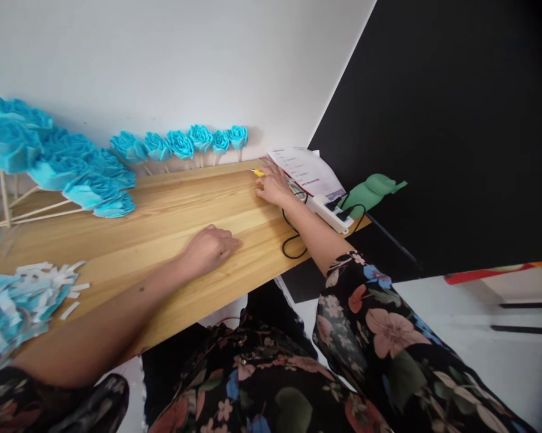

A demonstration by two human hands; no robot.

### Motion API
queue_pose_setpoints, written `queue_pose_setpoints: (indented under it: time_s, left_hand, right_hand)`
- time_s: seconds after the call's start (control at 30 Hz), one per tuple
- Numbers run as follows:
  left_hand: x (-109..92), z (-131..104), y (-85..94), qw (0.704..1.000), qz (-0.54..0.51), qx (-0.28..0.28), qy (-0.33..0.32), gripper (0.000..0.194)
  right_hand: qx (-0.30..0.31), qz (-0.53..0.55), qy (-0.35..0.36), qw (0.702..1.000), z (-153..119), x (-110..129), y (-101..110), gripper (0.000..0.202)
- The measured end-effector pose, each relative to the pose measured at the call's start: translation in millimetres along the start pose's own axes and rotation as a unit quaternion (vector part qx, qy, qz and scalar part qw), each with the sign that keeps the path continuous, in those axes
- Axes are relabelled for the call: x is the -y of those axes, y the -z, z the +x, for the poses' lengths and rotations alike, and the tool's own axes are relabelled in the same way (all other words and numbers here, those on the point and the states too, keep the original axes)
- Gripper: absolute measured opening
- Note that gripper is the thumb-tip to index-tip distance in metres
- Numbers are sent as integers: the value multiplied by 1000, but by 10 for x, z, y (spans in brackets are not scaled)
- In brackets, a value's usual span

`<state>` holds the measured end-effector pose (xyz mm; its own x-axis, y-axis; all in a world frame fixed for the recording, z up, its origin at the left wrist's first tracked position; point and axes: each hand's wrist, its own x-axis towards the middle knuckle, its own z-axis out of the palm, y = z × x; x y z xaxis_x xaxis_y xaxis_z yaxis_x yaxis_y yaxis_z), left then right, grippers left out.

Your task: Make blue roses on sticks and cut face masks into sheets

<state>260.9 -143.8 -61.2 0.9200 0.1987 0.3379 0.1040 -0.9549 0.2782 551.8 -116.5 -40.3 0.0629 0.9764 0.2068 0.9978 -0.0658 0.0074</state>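
Observation:
My left hand (211, 249) rests on the wooden table (198, 204) near its front edge, fingers curled together; whatever lies under the fingers, if anything, is hidden. Farther back and to the right, my right hand (274, 185) is at a small yellow object (258, 172) with a thin pale tip. The fingers bend around it, beside a sheaf of printed papers (304, 171). A row of blue crepe-paper flowers (180, 144) on sticks leans on the wall behind, and a larger bunch of them (67, 159) is at the left.
Blue and white paper strips (31, 300) lie in a heap at the front left. A white power strip (331, 211) with a black cable (291, 255) is beside my right forearm. A green object (372, 191) stands at the table's right end, by a black panel (455, 132).

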Motion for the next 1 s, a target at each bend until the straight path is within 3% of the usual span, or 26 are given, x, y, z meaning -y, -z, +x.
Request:
queue_pose_setpoints:
  time_s: [0.23, 0.4, 0.53, 0.83, 1.0]
  left_hand:
    - [-2, -6, 10, 1000, 10, 4, 4, 32]
    - [7, -17, 2, 1000, 11, 3, 3, 33]
    - [13, -18, 2, 1000, 2, 1, 7, 32]
    - [28, -19, -3, 1000, 0, -12, -6, 32]
    - [64, -41, -22, 1000, -17, -19, 2, 34]
  right_hand:
    - [4, 13, -1, 1000, 21, 9, 46, 22]
    - [10, 9, 1, 1000, 4, -101, 144, 36]
    - [39, -2, -1, 999, -2, -112, 106, 36]
    - [40, 4, 9, 999, -7, 23, 127, 32]
    - [45, 20, 10, 999, -211, 374, 236, 30]
